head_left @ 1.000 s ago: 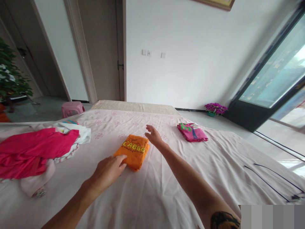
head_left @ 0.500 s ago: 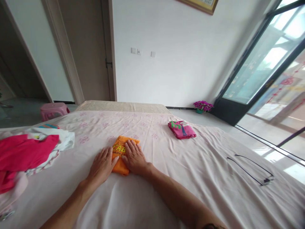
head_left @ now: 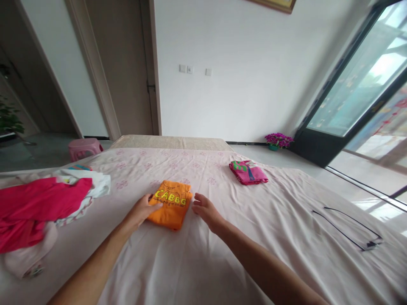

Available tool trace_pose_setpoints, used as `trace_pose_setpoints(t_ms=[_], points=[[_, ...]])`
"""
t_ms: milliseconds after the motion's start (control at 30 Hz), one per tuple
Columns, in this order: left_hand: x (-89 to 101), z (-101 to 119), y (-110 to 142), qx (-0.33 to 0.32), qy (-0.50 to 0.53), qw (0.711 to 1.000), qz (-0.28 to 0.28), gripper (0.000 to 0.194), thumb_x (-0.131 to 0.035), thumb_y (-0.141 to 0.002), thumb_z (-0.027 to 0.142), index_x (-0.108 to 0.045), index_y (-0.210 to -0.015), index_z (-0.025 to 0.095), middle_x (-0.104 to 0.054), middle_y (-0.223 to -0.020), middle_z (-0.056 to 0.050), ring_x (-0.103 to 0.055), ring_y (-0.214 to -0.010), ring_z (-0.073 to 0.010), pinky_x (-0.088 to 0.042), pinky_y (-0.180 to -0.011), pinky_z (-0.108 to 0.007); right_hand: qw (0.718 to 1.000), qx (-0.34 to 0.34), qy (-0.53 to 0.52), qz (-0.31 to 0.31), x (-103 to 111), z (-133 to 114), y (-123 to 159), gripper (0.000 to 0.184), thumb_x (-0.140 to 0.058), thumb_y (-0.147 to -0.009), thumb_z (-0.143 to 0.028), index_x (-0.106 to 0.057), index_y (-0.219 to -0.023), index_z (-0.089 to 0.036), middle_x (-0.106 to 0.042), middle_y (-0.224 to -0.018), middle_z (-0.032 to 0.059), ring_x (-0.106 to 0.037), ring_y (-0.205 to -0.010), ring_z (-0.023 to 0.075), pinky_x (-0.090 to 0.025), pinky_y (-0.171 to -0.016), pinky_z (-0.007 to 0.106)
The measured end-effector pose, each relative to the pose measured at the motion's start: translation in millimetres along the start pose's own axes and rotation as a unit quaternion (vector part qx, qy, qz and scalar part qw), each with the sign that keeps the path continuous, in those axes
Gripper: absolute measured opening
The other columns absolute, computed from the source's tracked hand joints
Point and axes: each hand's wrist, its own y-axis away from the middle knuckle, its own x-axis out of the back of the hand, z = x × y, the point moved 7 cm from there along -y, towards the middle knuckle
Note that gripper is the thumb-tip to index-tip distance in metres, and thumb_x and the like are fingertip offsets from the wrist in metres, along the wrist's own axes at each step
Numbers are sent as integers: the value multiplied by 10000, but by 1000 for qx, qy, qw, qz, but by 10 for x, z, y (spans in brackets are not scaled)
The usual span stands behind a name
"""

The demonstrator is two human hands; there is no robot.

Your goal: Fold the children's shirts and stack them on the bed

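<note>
A folded orange T-shirt with yellow lettering lies on the pale pink bedsheet in front of me. My left hand is at its left edge, thumb over the top and fingers tucked down along the side, their tips hidden. Just off the right edge hovers my right hand, fingers apart and slightly bent, with nothing in it. Farther off to the right sits a folded pink garment with a green and blue print. On the left is a loose heap of clothes, topped by a red-pink garment.
Black-framed glasses rest on the sheet at the right. Beyond the bed are a pink stool, a pot of purple flowers, a wooden door and a glass door.
Half a second ago both hands pressed flat on the orange T-shirt. My right hand has since lifted off to its right side, and my left has shifted to the left edge. The view turned slightly.
</note>
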Motion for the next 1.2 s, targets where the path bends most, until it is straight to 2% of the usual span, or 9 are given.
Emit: trace_pose_setpoints(t_ms=[100, 200, 300, 433, 600, 733, 867, 1100, 1200], points=[[-161, 67, 147, 65, 126, 984, -105, 678, -860, -550, 463, -660, -1083, 96, -761, -1014, -165, -718, -960, -324, -547, -872, -390, 992, -54, -107, -28, -44, -52, 96, 590, -681, -630, -223, -578, -1209, -169, -541, -1329, 134, -545, -1205, 273, -525, -893, 380], [-212, 46, 277, 125, 181, 967, -130, 583, -877, -545, 441, -707, -1004, 124, -775, -966, -143, -725, -950, -315, -551, -881, -382, 983, -79, -153, -58, -117, -124, 175, 415, -704, -598, -233, -610, -998, -174, -604, -1179, 109, -571, -1140, 274, -544, -842, 397], [-254, -16, 361, 150, 220, 955, -134, 566, -868, -566, 437, -722, -1031, 148, -777, -975, -138, -725, -961, -320, -556, -886, -401, 978, -88, -168, -90, -207, -170, 202, 324, -707, -598, -228, -601, -901, -180, -629, -1098, 90, -588, -1080, 269, -556, -809, 430], [-309, 18, 439, 102, 237, 959, -117, 623, -844, -614, 429, -693, -1154, 158, -773, -1021, -130, -713, -1007, -329, -546, -920, -425, 977, -96, -149, -117, -299, -161, 170, 261, -696, -613, -233, -593, -845, -172, -654, -1002, 79, -616, -962, 234, -555, -733, 382], [-329, 197, 550, 24, 232, 966, -113, 666, -812, -670, 442, -644, -1239, 139, -755, -1098, -130, -682, -1086, -331, -515, -978, -431, 987, -85, -110, -78, -285, -102, 16, 228, -664, -656, -254, -581, -850, -167, -664, -845, 52, -627, -741, 161, -477, -595, 248], [-244, 220, 582, 32, 205, 972, -105, 711, -840, -615, 485, -656, -1206, 135, -742, -1136, -139, -684, -1081, -332, -511, -985, -433, 999, -36, 17, -30, -208, -105, -171, 233, -655, -669, -214, -608, -893, -169, -659, -897, 40, -615, -727, 150, -427, -534, 220], [-139, 140, 548, 56, 179, 979, -86, 702, -826, -601, 556, -671, -1142, 137, -752, -1101, -136, -695, -1058, -322, -530, -951, -422, 993, -10, 117, -7, -149, -90, -329, 249, -655, -703, -206, -670, -948, -167, -673, -897, 28, -589, -693, 128, -399, -518, 203], [-146, 119, 519, 53, 180, 978, -90, 691, -821, -608, 563, -666, -1139, 148, -754, -1095, -131, -683, -1081, -329, -534, -940, -416, 994, -32, 84, -61, -317, -83, -498, 112, -648, -768, -246, -690, -809, -150, -594, -585, -25, -471, -484, 79, -341, -476, 200], [-172, 107, 506, 45, 191, 975, -100, 723, -827, -605, 555, -640, -1168, 141, -738, -1139, -142, -674, -1099, -330, -524, -961, -425, 993, -22, 107, -43, -349, -142, -556, 123, -710, -730, -276, -669, -743, -161, -569, -545, -38, -479, -498, 85, -340, -489, 201]])
